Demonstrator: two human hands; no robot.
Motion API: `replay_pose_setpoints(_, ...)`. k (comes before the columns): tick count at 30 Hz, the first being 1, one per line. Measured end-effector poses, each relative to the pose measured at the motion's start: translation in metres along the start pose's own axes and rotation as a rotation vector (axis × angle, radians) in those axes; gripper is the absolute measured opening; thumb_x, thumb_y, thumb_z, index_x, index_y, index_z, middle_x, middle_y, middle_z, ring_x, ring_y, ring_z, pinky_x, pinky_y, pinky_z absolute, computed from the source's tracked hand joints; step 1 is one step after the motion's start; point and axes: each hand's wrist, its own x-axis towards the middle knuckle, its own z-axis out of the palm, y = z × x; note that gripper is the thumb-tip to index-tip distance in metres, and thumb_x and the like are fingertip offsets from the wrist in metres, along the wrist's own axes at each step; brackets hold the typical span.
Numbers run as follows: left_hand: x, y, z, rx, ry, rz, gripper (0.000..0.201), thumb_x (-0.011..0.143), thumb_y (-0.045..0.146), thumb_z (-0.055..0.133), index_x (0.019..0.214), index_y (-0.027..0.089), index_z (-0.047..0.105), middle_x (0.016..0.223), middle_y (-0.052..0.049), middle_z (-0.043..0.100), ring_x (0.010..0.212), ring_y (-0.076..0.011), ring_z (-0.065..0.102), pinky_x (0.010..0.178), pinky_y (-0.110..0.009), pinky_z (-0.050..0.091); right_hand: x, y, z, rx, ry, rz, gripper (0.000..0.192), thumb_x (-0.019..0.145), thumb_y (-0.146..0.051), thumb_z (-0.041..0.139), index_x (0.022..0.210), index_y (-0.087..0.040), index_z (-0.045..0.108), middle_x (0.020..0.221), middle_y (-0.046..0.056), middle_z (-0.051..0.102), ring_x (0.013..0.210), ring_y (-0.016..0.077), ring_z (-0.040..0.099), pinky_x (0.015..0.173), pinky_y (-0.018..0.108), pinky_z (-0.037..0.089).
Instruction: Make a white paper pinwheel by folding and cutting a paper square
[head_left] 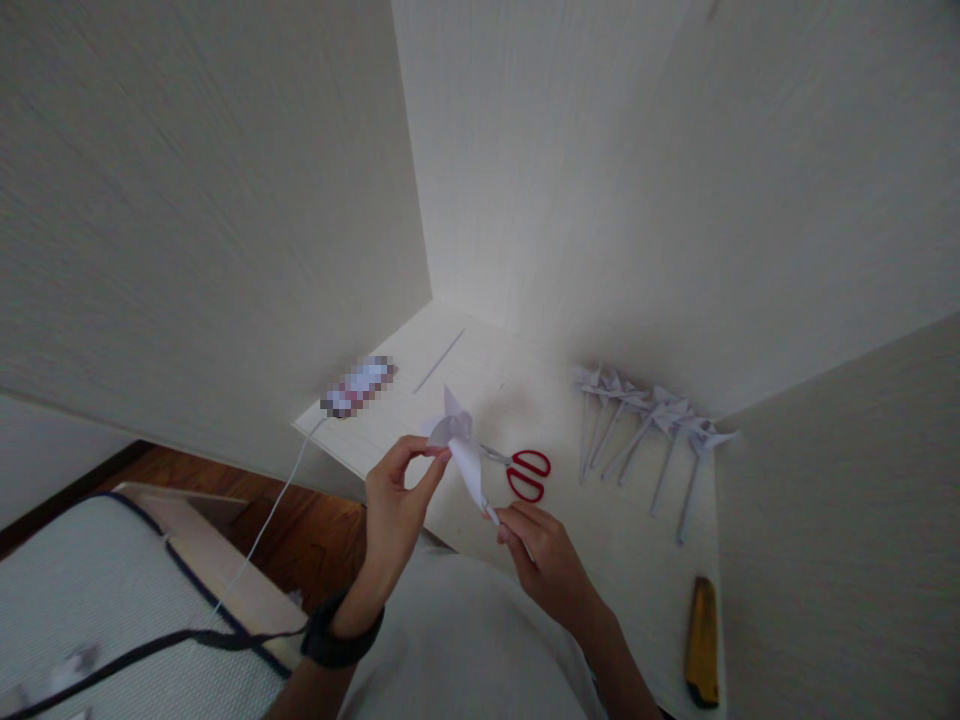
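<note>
A white paper pinwheel (466, 462) is held between my two hands, above the near edge of the white table (450, 520). My left hand (397, 490) pinches one of its blades between thumb and fingertips. Lower down, my right hand (544, 555) has its fingers closed round the thin paper stick (490, 510) of the pinwheel; much of the stick is hidden by the fingers. Just behind the pinwheel lie scissors with red handles (529, 476), their blades partly covered by the paper.
Several finished-looking paper pinwheels (660, 412) lie in a row at the right. A yellow-and-black cutter (702, 645) rests at the near right edge. On the left are a thin paper stick (439, 360) and a blurred phone-like device (358, 386) with a white cable (274, 530). Walls enclose the table.
</note>
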Motion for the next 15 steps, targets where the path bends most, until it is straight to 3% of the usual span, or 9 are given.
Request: replay_pose_setpoints(15, 0.0033, -0.004, 0.0021, 0.136, 0.074, 0.14, 0.005, 0.08, 0.025, 0.071, 0.081, 0.02, 0.072, 0.08, -0.002, 0.07, 0.078, -0.0187, 0.063, 0.077, -0.03, 0.049, 0.0029, -0.0067, -0.0021, 0.023, -0.014, 0.019, 0.029, 0.098, -0.019, 0.04, 0.093, -0.016, 0.068, 0.076, 0.007, 0.066, 0.074, 0.0209, 0.063, 0.07, 0.03, 0.048)
